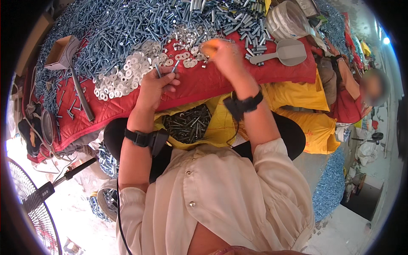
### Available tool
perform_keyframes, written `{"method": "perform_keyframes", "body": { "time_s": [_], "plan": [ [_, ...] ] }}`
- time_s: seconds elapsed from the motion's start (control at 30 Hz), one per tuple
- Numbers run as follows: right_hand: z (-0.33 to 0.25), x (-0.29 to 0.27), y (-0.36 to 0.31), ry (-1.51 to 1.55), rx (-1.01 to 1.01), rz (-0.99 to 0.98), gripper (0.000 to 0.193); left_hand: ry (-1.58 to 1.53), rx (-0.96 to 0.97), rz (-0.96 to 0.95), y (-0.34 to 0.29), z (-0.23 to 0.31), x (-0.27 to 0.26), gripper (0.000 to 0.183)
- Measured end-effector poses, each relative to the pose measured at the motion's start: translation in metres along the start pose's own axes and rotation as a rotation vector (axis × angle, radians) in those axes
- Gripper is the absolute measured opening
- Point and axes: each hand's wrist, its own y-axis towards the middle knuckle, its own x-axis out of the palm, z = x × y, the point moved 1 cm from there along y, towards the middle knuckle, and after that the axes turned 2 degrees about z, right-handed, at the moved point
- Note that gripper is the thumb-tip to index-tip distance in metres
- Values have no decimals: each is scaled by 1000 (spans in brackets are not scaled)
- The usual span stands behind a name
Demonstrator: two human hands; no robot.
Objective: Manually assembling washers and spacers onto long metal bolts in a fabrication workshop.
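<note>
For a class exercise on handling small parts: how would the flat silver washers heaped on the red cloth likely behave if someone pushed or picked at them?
The washers are thin flat metal rings, so they would probably slide and scatter rather than roll. Lying flat and overlapping on the soft red cloth, single ones may be fiddly to pinch up. The heap beside the left hand looks loose and would likely spread.

- A small hardware-sorting workshop, floor-level work by the look of it.
- A huge heap of bluish bolts [140, 21] spreads over a red quilted cloth [199, 85], with a pile of flat washers [123, 74] beside it.
- A grey scoop [284, 52] and a clear plastic tub [287, 19] lie close by.
- More bolts fill a yellow sack [189, 123]; a standing fan [25, 199] sits low left.
</note>
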Motion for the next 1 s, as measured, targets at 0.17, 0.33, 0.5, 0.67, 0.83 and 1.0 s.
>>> {"method": "perform_keyframes", "body": {
  "time_s": [0.17,0.33,0.5,0.67,0.83,1.0],
  "plan": [
    [70,-46,43,-938,135,142,16,-48,30,-32,5,-4,-4,18],
    [92,-38,44,-940,141,23,16,-103,52,1,5,-4,-4,17],
    [61,-40,32,-662,59,160,22,-116,40,7,8,-5,-7,17],
    [2,-13,-9,302,81,-155,24,79,11,18,0,3,2,17],
    [-18,-3,-34,413,-34,-203,21,256,-25,-28,-3,-1,9,16],
    [-13,-5,-40,435,-15,-148,20,278,-8,-9,-4,-2,10,14]
  ]
}}
